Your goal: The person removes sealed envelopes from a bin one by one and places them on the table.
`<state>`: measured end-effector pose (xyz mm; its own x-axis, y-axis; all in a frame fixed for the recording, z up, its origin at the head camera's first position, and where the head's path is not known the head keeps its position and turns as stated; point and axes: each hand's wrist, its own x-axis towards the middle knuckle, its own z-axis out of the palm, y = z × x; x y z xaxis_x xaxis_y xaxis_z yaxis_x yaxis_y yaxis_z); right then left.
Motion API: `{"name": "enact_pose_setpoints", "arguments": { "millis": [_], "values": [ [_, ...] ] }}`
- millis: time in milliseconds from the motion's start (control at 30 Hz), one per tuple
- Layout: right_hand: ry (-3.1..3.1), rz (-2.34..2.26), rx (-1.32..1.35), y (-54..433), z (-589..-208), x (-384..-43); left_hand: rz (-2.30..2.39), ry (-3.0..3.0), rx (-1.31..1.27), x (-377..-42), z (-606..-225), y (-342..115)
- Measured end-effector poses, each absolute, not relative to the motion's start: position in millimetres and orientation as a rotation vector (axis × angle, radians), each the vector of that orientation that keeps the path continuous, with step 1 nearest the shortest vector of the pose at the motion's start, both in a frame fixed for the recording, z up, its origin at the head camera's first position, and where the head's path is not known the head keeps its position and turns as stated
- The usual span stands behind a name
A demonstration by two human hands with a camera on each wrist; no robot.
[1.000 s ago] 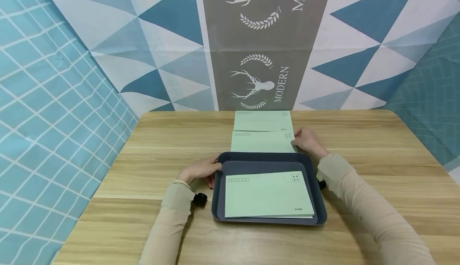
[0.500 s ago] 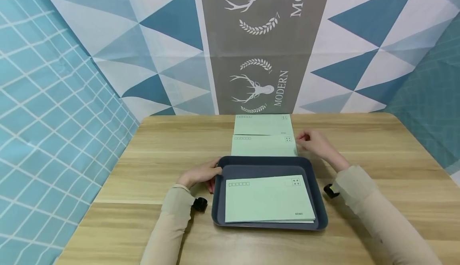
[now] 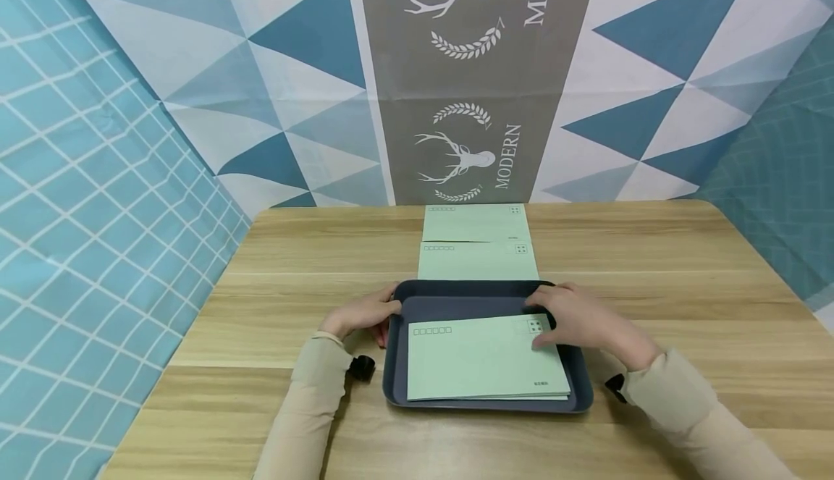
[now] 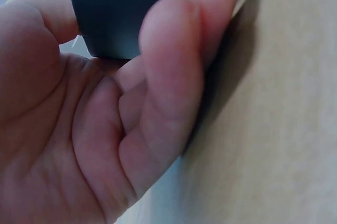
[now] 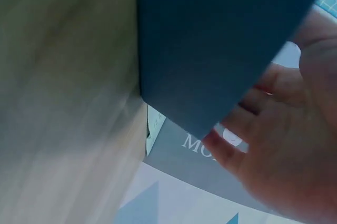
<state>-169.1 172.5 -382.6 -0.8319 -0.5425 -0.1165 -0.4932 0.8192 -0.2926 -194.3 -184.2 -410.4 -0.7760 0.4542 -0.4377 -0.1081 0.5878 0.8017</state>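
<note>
A dark blue-grey tray (image 3: 482, 305) holds a small stack of pale green envelopes (image 3: 478, 364). My left hand (image 3: 361, 315) grips the tray's left rim, thumb over the edge and the other fingers curled against the outer wall (image 4: 108, 18). Over the tray's upper right corner reaches my right hand (image 3: 576, 321), its fingers spread above the stack's stamp corner. Whether those fingertips touch the paper cannot be told. From the right wrist view, the tray's outer wall (image 5: 210, 39) hides part of the right fingers (image 5: 226, 153).
Behind the tray, two more green envelopes, a nearer one (image 3: 478, 261) and a farther one (image 3: 476, 223), lie in a column on the wooden table (image 3: 313, 248). The nearer one meets the tray's back edge. A patterned cloth (image 3: 482, 89) hangs beyond the table's far edge.
My right hand has left the right edge of the nearer envelope behind the tray and come toward me, over the tray's upper right corner. My left hand stays on the rim.
</note>
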Motion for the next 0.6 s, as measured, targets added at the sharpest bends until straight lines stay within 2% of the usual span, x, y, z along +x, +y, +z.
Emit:
{"name": "enact_pose_setpoints", "arguments": {
  "millis": [600],
  "values": [
    [2.78, -0.211, -0.87, 169.6, -392.7, -159.8, 1.167, 2.201, 0.316, -194.8, -409.4, -184.6]
  ]
}}
